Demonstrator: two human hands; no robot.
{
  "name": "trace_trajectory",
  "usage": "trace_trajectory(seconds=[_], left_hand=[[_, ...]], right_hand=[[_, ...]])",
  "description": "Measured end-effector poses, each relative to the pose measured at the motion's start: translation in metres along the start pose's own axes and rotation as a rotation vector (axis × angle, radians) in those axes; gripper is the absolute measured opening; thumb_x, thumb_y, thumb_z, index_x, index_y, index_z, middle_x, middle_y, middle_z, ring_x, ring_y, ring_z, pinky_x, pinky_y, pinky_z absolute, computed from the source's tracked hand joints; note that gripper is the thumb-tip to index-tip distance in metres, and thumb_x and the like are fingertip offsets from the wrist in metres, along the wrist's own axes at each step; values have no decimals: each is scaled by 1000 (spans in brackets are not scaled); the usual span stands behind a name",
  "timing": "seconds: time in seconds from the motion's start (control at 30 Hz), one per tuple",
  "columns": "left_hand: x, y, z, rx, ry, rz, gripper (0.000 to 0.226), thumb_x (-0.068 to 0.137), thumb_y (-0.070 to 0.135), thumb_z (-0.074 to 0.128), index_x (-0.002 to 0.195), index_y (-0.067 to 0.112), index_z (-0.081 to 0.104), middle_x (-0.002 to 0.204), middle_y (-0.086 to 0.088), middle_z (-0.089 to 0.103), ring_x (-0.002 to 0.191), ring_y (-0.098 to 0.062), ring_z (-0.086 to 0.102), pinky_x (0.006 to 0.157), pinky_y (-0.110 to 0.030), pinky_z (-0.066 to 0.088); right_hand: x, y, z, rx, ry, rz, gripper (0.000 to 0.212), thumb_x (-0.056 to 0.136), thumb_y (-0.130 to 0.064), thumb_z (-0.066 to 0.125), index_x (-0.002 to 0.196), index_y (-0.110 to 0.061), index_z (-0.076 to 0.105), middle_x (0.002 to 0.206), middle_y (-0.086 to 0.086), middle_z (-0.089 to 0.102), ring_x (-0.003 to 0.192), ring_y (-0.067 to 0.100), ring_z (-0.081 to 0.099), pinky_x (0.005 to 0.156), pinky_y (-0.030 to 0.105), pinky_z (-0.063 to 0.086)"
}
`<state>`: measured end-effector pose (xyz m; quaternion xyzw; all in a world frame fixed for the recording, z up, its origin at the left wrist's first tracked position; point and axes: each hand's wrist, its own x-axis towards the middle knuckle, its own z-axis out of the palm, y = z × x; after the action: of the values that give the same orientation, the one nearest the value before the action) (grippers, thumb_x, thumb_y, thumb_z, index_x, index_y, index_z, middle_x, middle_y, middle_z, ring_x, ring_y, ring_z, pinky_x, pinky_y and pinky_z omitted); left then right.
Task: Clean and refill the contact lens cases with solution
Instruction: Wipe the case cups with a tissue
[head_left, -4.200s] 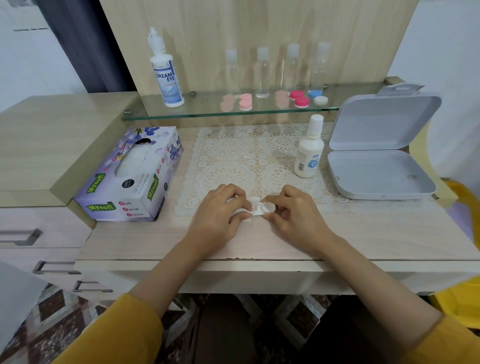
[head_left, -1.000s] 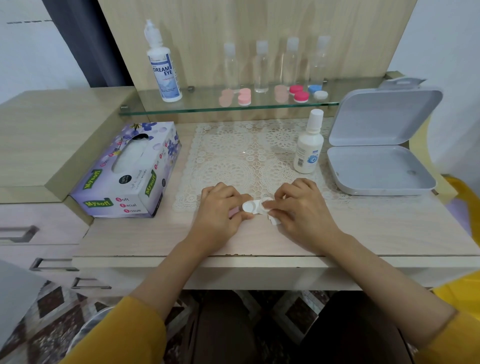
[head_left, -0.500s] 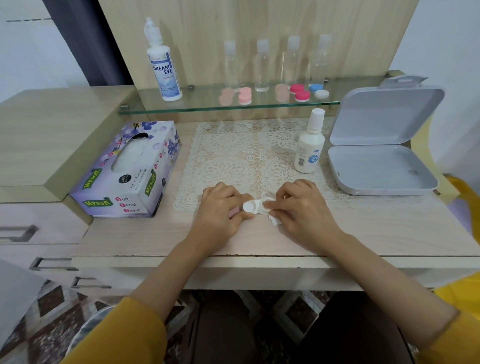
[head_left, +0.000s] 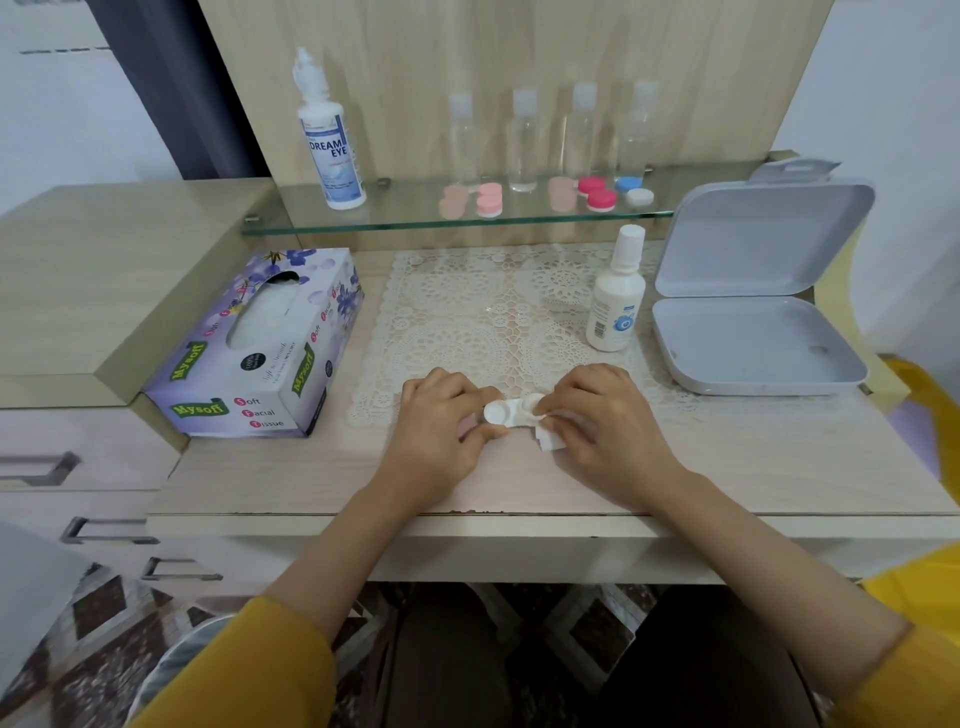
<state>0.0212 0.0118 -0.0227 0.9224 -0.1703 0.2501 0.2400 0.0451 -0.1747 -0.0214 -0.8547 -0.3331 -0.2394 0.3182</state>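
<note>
A white contact lens case (head_left: 506, 411) lies on the table at the lace mat's front edge. My left hand (head_left: 441, 431) pinches its left well, which shows open. My right hand (head_left: 605, 426) presses a folded white tissue (head_left: 549, 437) against the case's right well, which the fingers hide. A small white solution bottle (head_left: 615, 306) stands upright behind my right hand. On the glass shelf stand a tall solution bottle (head_left: 330, 140), a pink case (head_left: 488, 200), a red case (head_left: 597, 193) and a blue-and-white case (head_left: 635, 190).
A purple tissue box (head_left: 260, 343) lies left of the lace mat (head_left: 493, 312). An open grey plastic box (head_left: 753, 312) sits at the right. Several clear small bottles (head_left: 522, 140) line the glass shelf (head_left: 467, 221). A raised cabinet top (head_left: 104, 270) is on the left.
Since 4.2 s ago the tissue has passed from under my left hand to my right hand, at the case's right well. Over the last second the hands hold nearly still.
</note>
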Motion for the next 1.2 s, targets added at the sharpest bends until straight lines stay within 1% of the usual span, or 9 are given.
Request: trace_trajectory(seconds=[0.13,0.27,0.33,0.47,0.6,0.77,0.97,1.07,1.2], left_hand=[[1,0,-4,-41,27,-84,37,75,40,52,94,14,71,75,4,54,80,-7,40,72,-21,28],[7,1,-16,-83,20,-186,41,77,40,54,103,13,70,88,-2,61,90,-17,48,79,-36,39],[11,5,-26,-145,10,-231,33,81,31,61,108,13,67,96,-2,62,94,-15,47,87,-26,34],[15,15,-36,-234,-7,-269,27,77,20,72,104,21,66,90,16,60,81,0,52,77,-4,33],[14,25,-41,-321,-41,-306,19,73,20,74,87,31,66,89,15,65,77,2,56,70,-1,33],[14,36,-43,-490,-54,-388,18,75,17,73,86,30,66,86,20,65,74,4,58,70,-10,42],[6,51,-35,-692,-136,-670,44,55,57,70,75,17,68,70,5,68,66,-6,61,62,-21,45],[5,56,-31,-776,-129,-703,18,72,33,73,77,16,72,65,6,67,61,-3,61,56,-14,43],[6,60,-30,-954,-82,-764,8,81,11,67,76,5,69,52,8,60,51,1,54,54,-13,45]], right_hand=[[-1,-4,-5,130,67,105,12,72,-4,63,80,-7,72,76,5,56,69,14,52,63,25,41],[-1,-4,-7,180,97,121,12,75,-6,64,82,-5,73,78,6,56,70,9,51,64,17,42],[-2,-7,-8,210,89,133,15,75,-14,64,86,-7,73,77,4,59,71,6,54,67,11,42],[0,-13,-9,227,93,149,44,71,-31,64,110,-11,65,85,0,60,71,-11,50,72,2,38],[7,-17,-12,267,121,143,45,69,-20,72,113,-15,64,100,-1,61,68,-10,52,69,4,41],[7,-20,-12,328,139,145,27,71,-17,71,97,-6,72,87,3,70,77,-4,58,70,7,45],[6,-22,-10,333,198,193,30,73,-24,70,96,-5,72,80,-7,63,70,-14,54,64,4,41],[6,-24,-9,348,206,189,36,75,-32,64,97,-5,72,81,-8,63,72,-16,54,66,3,41],[6,-22,-7,331,177,187,27,73,-19,71,97,-5,72,81,-6,65,73,-14,55,67,4,42]])
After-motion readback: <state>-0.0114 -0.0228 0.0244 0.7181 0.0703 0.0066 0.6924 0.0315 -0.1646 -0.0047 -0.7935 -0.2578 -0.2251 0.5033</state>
